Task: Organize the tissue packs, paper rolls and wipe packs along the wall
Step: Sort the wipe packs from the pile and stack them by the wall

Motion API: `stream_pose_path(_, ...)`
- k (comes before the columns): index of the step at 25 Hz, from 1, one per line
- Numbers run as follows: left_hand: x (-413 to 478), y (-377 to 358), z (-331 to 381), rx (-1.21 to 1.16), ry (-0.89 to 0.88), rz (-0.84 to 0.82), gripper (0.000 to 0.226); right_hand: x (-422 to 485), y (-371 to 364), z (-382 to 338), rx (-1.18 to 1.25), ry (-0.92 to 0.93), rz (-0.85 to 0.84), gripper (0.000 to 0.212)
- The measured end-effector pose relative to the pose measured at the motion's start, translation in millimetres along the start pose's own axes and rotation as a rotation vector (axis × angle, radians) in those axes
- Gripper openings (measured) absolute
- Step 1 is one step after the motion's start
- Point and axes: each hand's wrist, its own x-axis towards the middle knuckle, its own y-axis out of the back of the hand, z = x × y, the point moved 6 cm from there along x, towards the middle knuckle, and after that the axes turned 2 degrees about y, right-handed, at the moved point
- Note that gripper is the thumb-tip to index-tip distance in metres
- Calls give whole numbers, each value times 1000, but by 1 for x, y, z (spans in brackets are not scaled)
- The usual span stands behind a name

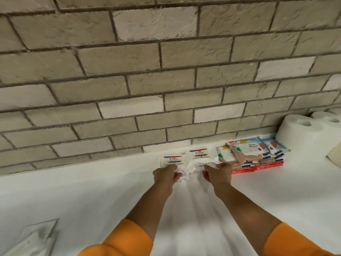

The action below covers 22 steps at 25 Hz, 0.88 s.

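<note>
Two white Dove packs lie side by side against the brick wall (166,71) on a white surface (92,191). My left hand (166,175) grips the near edge of the left Dove pack (172,160). The near edge of the right Dove pack (199,156) is held by my right hand (217,174). To the right, a pile of colourful wipe packs (252,154) sits on red packs (262,168) along the wall. Two white paper rolls (302,137) stand upright at the far right.
A pale tissue pack (35,239) lies at the near left corner of the white surface. A cream-coloured object (335,156) shows at the right edge in front of the rolls. Both orange sleeves (121,241) reach in from below.
</note>
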Motion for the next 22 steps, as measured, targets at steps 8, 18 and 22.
stream_pose_path(8,-20,15,11,606,-309,153,53,-20,-6,-12,-217,203,-63,59)
stream_pose_path(18,-19,-5,37,1364,-676,396,78,-25,-36,-30,-788,450,-243,51)
stream_pose_path(22,-11,-8,32,1156,-634,226,76,-21,-34,-35,-828,498,-222,45)
